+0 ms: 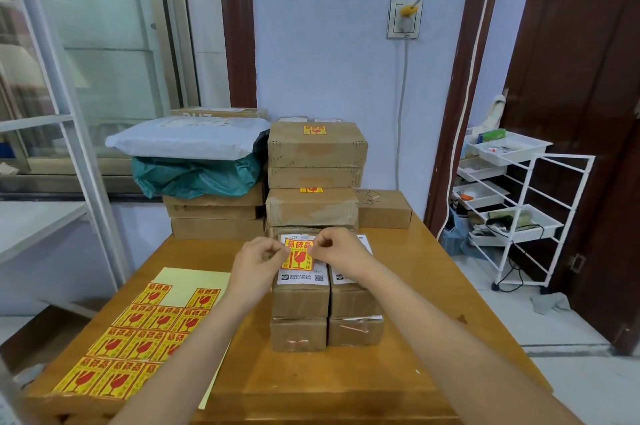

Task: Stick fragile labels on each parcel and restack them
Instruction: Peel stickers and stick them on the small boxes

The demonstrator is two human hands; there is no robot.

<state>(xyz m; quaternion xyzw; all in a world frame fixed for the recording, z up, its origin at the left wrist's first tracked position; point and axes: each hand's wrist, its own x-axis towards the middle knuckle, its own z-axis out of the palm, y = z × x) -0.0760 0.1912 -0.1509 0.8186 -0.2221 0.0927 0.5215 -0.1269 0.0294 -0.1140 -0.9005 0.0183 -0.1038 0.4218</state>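
Both forearms reach forward over a wooden table [408,348]. The left hand [258,260] and right hand [341,248] each pinch an upper corner of a yellow fragile label [298,258], held above the front-left parcel [300,289].

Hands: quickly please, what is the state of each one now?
Left hand: pinches the left edge of the fragile label.
Right hand: pinches the label's right edge, above the front parcel.
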